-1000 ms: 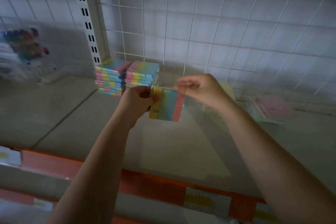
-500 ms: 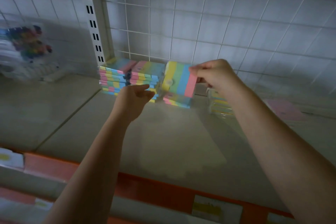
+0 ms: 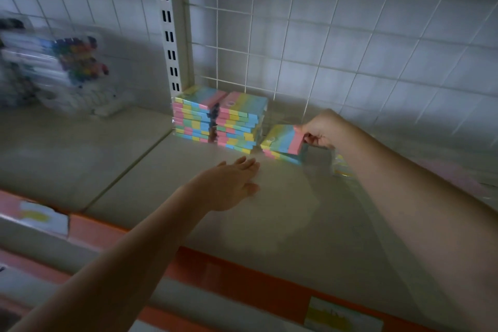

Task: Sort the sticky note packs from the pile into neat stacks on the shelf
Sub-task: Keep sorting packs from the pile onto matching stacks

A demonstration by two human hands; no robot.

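Gripping the pink end of a striped sticky note pack [image 3: 283,139], long axis tilted leftward, right hand [image 3: 320,129] over a short stack [image 3: 285,156], left hand [image 3: 231,183] flat, fingers released, on the shelf [image 3: 134,170], pile at right blurred.

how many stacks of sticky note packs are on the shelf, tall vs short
tall stacks: 2, left stack and middle stack
short stacks: 1, short stack, right hand setting a pack on it
total: 3

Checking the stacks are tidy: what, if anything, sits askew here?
The top pack of the short third stack lies tilted, its pink edge raised in the right hand. The two tall stacks look fairly even.
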